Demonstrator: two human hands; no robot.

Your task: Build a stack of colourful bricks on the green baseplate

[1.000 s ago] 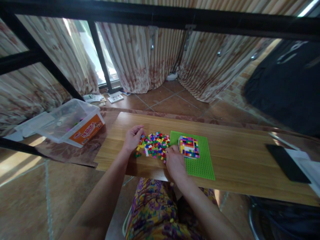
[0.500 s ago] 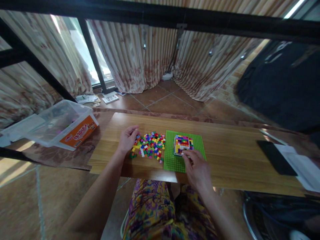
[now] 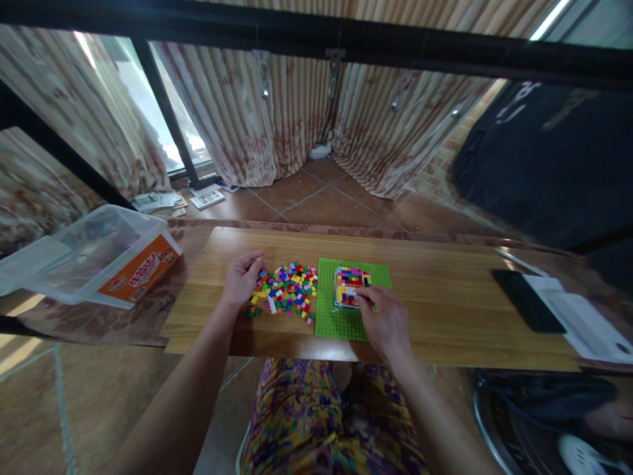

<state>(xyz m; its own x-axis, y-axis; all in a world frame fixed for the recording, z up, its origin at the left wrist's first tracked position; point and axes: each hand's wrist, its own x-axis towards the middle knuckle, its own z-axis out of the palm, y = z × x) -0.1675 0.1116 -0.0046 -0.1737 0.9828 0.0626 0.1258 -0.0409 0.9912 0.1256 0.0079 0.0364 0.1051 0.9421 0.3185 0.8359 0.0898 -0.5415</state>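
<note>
A colourful build of small toy bricks stands on a green studded baseplate. My right hand reaches over the baseplate, thumb and forefinger pinched at the near right part of the build; whatever lies between the fingertips is too small to make out. Left of the baseplate, loose toy bricks of many colours are spread on the wooden table. At the left edge of that pile rests my left hand, its fingers curled and thumb against forefinger. Anything inside them is hidden.
To the left, beyond the table, is a clear plastic box with an orange label. A black flat object and a white tray-like piece lie at the table's right end. Papers lie on the floor near the curtains.
My right fingertips have moved from the near edge of the brick build onto its near right part. My left hand stays by the pile. The whole view has shifted slightly.
</note>
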